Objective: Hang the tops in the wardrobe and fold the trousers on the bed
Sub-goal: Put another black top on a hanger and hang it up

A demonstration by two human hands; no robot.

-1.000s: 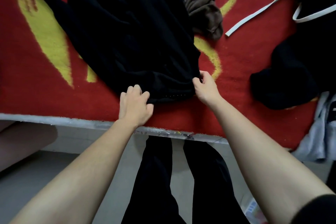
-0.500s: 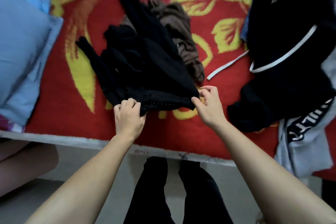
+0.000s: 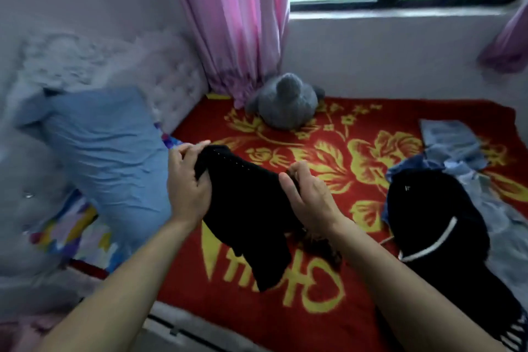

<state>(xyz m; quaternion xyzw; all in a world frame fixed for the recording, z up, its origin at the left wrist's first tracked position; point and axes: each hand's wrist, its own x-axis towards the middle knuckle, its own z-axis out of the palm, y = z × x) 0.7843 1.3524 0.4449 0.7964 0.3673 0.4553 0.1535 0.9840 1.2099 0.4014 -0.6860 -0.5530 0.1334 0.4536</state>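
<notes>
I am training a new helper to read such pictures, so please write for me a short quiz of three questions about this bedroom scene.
1. True or false: the black garment lies flat on the red blanket.
2. What sits below the pink curtain? A) grey plush toy B) lamp C) box
3. Fill in: the blue pillow lies on the person's ____ side.
Key: 1 false, the left hand and right hand grip it, lifted. 2 A. 3 left.

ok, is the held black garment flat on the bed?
No: left hand and right hand hold the black garment up by its edge; it hangs.
</notes>
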